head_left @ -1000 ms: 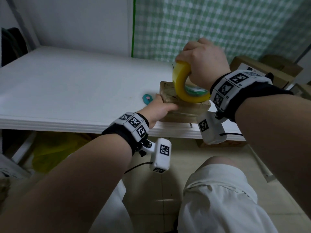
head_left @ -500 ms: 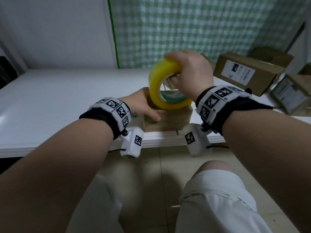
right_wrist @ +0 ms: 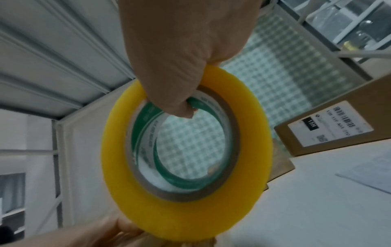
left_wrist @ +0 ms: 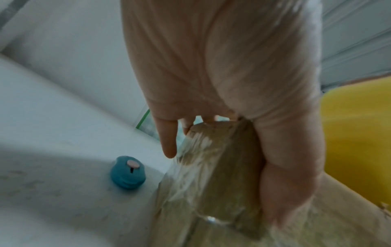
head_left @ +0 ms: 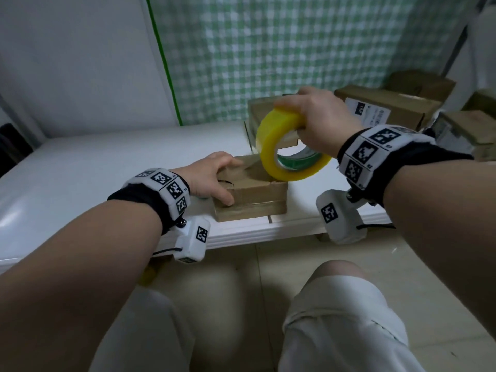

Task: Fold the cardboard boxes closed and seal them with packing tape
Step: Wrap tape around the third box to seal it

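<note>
Right hand [head_left: 319, 122] grip around glossy yellow tape ring [head_left: 284, 149], left hand [head_left: 212, 178] clasping taped cardboard box [head_left: 255, 197]

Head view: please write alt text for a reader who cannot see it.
A right hand holds a yellow tape roll on edge atop a small cardboard box that the left hand steadies at the white table's near edge. More cardboard boxes sit behind.

Black fabric wristbands [head_left: 139, 196] on both bare forearms, each ringed with white square tiles [head_left: 375, 146] printing black fiducial codes. White camera pods [head_left: 192, 241] hang beneath, thin black cables trailing. Light beige shorts [head_left: 341, 328], lower frame.
</note>
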The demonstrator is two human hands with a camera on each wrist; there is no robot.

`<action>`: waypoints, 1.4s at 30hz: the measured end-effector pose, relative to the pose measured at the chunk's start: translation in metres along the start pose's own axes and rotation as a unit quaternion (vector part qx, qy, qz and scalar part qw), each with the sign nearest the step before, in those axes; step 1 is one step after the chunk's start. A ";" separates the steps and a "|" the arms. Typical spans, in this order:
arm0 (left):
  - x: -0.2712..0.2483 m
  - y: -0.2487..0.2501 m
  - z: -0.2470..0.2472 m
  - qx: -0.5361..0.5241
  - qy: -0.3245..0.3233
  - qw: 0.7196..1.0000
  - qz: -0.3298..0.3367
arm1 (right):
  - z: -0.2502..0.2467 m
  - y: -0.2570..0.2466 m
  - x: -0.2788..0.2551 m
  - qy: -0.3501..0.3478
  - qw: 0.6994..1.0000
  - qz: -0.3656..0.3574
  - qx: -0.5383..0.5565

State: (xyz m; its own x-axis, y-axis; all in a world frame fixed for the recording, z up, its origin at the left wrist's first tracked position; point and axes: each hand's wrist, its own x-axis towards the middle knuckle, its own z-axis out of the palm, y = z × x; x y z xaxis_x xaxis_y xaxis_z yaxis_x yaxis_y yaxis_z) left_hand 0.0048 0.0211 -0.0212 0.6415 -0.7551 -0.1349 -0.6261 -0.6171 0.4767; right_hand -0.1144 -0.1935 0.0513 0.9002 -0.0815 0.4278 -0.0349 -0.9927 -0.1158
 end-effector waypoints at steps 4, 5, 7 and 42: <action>0.000 0.001 -0.002 0.013 -0.005 1.000 0.003 | 0.001 0.015 -0.008 -0.037 0.997 -0.011 -0.072; 0.001 0.002 -0.002 0.014 -0.007 1.000 0.003 | 0.004 0.018 -0.011 -0.047 0.995 -0.011 -0.086; 0.001 0.002 -0.002 0.012 -0.010 1.000 0.003 | 0.011 0.023 -0.015 -0.053 0.994 -0.001 -0.096; -0.001 0.009 -0.002 0.003 -0.029 0.999 -0.027 | 0.052 0.036 -0.040 -0.039 0.988 -0.009 -0.149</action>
State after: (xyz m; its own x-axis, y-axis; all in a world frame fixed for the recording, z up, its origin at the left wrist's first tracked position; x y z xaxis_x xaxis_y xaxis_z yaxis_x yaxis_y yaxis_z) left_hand -0.0003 0.0167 -0.0147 0.6478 -0.7320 -0.2110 -0.5938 -0.6587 0.4621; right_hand -0.1288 -0.2208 -0.0169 0.9324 -0.0690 0.3548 -0.1353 -0.9768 0.1657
